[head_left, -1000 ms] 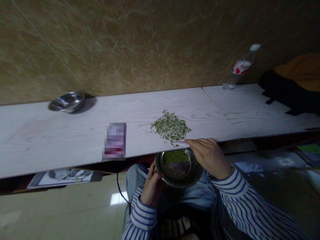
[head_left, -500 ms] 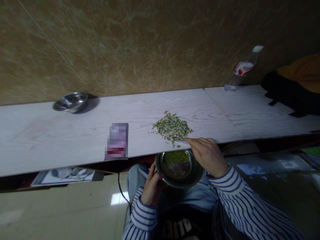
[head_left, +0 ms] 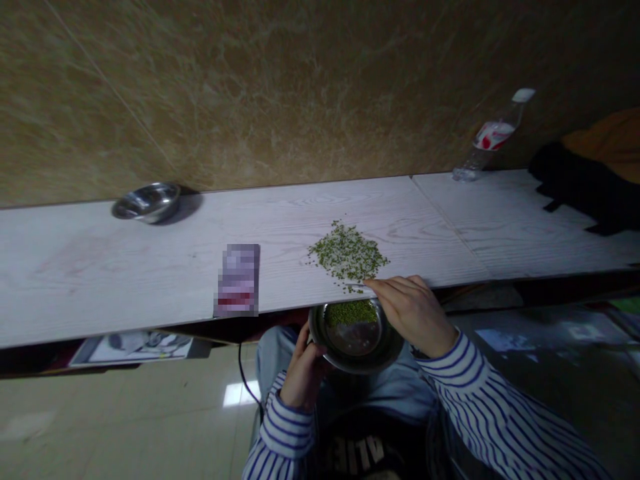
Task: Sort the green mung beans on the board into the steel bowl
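My left hand [head_left: 304, 373] grips the rim of a steel bowl [head_left: 350, 363] from its left side. The bowl is tilted just below the counter's front edge, with small green beans [head_left: 353, 312] gathered at its far side. More green beans [head_left: 347, 253] lie spread on the counter above it, with whitish bits among them. Fingers pinched, my right hand [head_left: 413, 310] holds a thin pale flat piece [head_left: 354, 286] at the near edge of that pile. Most of this piece is hidden by the fingers, so its kind is unclear.
On the white wood-grain counter [head_left: 75, 267] a second steel bowl [head_left: 147, 203] sits tilted at the left. A pixelated rectangular object [head_left: 239, 280] lies near the front edge. A plastic bottle [head_left: 493, 137] and a dark and orange bag-like item [head_left: 590, 173] stand by the wall.
The view has shifted slightly, so counter items appear a little further right. The pale piece in my right hand looks thinner and more edge-on. My left hand keeps its hold on the bowl.
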A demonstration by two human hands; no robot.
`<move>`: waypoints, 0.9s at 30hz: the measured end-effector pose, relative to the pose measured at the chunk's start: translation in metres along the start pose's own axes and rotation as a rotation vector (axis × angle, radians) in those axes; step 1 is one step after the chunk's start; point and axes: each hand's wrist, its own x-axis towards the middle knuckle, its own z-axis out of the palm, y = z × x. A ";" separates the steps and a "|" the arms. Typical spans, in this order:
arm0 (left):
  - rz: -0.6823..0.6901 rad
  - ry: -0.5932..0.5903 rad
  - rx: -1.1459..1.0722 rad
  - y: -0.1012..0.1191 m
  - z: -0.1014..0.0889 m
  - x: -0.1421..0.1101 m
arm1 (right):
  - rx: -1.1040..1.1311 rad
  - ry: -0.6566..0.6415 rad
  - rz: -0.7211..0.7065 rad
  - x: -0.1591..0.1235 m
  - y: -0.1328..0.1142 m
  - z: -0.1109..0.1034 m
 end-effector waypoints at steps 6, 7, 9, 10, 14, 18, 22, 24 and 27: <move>0.001 0.010 0.008 0.004 -0.003 0.001 | -0.001 0.009 -0.001 0.003 -0.003 0.001; 0.003 0.011 0.007 0.004 -0.003 0.001 | 0.003 0.003 -0.002 0.003 -0.004 0.001; 0.007 0.013 0.004 0.005 -0.003 0.001 | 0.018 -0.012 -0.005 0.003 -0.005 0.001; 0.008 0.015 0.002 0.005 -0.003 0.001 | 0.024 -0.013 -0.007 0.002 -0.005 0.001; 0.007 0.017 -0.001 0.004 -0.004 0.001 | 0.015 0.009 -0.004 0.003 -0.006 0.002; 0.011 0.010 -0.005 0.003 -0.004 0.000 | -0.007 -0.002 -0.001 0.008 -0.008 0.006; 0.014 0.013 -0.020 0.004 -0.005 -0.001 | -0.003 -0.001 -0.022 0.013 -0.012 0.009; 0.016 0.022 -0.023 0.005 -0.006 -0.002 | -0.005 0.003 -0.023 0.015 -0.014 0.009; 0.024 0.031 -0.026 0.006 -0.008 -0.001 | -0.001 0.001 -0.028 0.020 -0.017 0.011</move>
